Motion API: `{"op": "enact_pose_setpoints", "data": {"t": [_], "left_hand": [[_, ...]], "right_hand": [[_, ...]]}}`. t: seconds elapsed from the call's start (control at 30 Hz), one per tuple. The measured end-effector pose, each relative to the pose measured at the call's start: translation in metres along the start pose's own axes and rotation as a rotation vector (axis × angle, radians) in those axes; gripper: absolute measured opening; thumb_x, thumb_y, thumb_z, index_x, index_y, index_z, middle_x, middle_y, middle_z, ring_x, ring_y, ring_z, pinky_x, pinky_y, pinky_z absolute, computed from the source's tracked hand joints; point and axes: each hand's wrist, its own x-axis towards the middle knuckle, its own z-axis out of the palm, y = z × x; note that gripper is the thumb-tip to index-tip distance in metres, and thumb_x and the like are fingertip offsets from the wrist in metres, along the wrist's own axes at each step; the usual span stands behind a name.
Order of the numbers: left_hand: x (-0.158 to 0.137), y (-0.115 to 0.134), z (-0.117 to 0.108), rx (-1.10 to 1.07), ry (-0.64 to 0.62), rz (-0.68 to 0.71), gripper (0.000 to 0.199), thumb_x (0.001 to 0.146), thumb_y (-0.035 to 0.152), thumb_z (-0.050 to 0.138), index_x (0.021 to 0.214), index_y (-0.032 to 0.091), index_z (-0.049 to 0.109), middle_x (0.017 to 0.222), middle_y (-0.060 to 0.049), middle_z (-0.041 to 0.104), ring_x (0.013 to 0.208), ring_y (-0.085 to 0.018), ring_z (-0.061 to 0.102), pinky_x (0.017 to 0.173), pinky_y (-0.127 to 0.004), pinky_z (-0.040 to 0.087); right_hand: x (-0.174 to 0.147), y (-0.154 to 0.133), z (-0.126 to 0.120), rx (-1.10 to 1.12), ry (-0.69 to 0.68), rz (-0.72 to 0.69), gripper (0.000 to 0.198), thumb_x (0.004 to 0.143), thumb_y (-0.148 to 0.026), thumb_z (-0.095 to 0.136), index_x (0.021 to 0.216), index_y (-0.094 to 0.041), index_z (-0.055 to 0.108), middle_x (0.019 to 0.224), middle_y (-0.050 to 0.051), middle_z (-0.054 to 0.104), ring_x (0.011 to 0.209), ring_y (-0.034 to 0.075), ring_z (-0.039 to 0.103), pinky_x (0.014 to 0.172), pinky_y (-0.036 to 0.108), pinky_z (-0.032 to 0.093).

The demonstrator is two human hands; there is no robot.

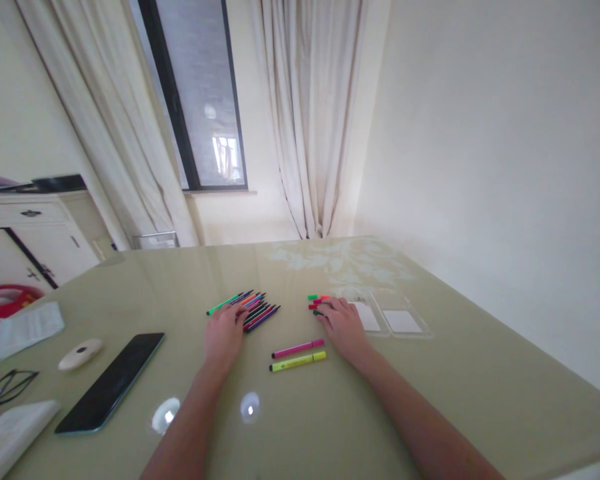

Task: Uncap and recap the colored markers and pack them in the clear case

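My left hand (224, 333) rests at the near left side of a bundle of felt-tip pens (263, 316), its fingers curled over their ends. The pens lie slantwise in many colours, with a green pen (225, 304) along the far edge. Farther right, my right hand (345, 328) is closed over several more felt-tip pens; their green and red ends (313, 307) stick out left of the fingers. Just right of that hand lies an opened clear plastic case (403, 321) with white inserts. Between my forearms are a magenta pen (298, 349) and a yellow pen (298, 362), apart from both hands.
To the left lie a black phone (111, 383), a white oval object (81, 354), black glasses (7, 390), a white block-like item (17, 433) and a face mask (30, 330). A red object (10, 297) stands beyond the table edge. A wall borders the table's right side.
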Motion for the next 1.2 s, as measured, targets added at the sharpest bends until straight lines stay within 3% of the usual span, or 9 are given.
{"op": "enact_pose_setpoints", "data": {"t": [0.23,0.4,0.53,0.67,0.77,0.93,1.2], "left_hand": [[-0.003,0.005,-0.003,0.121,-0.079,0.026,0.022,0.095,0.028,0.056,0.090,0.025,0.078,0.100,-0.008,0.071,0.101,-0.030,0.063,0.093,-0.041,0.047],[-0.005,0.003,-0.003,0.152,-0.107,0.035,0.025,0.096,0.029,0.054,0.092,0.022,0.078,0.101,-0.010,0.069,0.100,-0.029,0.063,0.094,-0.042,0.048],[-0.006,0.001,-0.004,0.132,-0.104,0.050,0.018,0.092,0.025,0.059,0.090,0.022,0.077,0.101,-0.010,0.070,0.103,-0.030,0.063,0.095,-0.042,0.048],[-0.005,0.006,-0.004,0.060,-0.060,0.088,0.019,0.094,0.024,0.056,0.093,0.020,0.074,0.105,-0.012,0.071,0.106,-0.032,0.063,0.096,-0.046,0.048],[-0.005,0.019,-0.002,-0.041,-0.054,0.175,0.021,0.097,0.028,0.052,0.104,0.022,0.071,0.112,-0.008,0.073,0.109,-0.026,0.065,0.100,-0.039,0.048],[-0.013,0.040,0.003,-0.259,-0.078,0.339,0.019,0.098,0.029,0.053,0.102,0.023,0.071,0.105,-0.004,0.077,0.102,-0.024,0.069,0.095,-0.037,0.050],[-0.022,0.054,0.001,-0.343,-0.134,0.348,0.017,0.096,0.027,0.056,0.099,0.024,0.072,0.101,-0.005,0.077,0.098,-0.025,0.069,0.091,-0.039,0.049]], "right_hand": [[0.001,0.001,0.009,0.007,-0.003,0.016,0.009,0.092,-0.020,0.067,0.093,-0.024,0.075,0.122,0.007,0.069,0.115,0.028,0.057,0.096,0.042,0.041],[0.002,-0.001,0.008,0.081,0.013,0.048,0.008,0.093,-0.018,0.065,0.096,-0.022,0.072,0.116,0.007,0.073,0.112,0.027,0.060,0.095,0.042,0.040],[0.002,-0.002,0.005,0.253,0.038,0.063,0.009,0.095,-0.019,0.061,0.100,-0.022,0.068,0.103,0.006,0.076,0.099,0.024,0.067,0.089,0.040,0.044],[0.000,-0.005,0.003,0.498,0.086,0.043,0.008,0.095,-0.021,0.060,0.099,-0.023,0.067,0.101,0.005,0.076,0.093,0.022,0.069,0.084,0.035,0.050],[-0.001,-0.010,-0.002,0.637,0.128,0.044,0.012,0.095,-0.025,0.059,0.100,-0.023,0.069,0.103,0.005,0.076,0.090,0.019,0.069,0.078,0.031,0.053],[-0.001,-0.016,-0.012,0.685,0.172,0.041,0.016,0.095,-0.030,0.059,0.100,-0.023,0.073,0.102,0.005,0.076,0.081,0.017,0.067,0.071,0.028,0.052],[-0.002,-0.017,-0.010,0.703,0.133,0.004,0.014,0.095,-0.030,0.063,0.099,-0.024,0.075,0.100,0.005,0.077,0.085,0.019,0.069,0.073,0.029,0.053]]}}
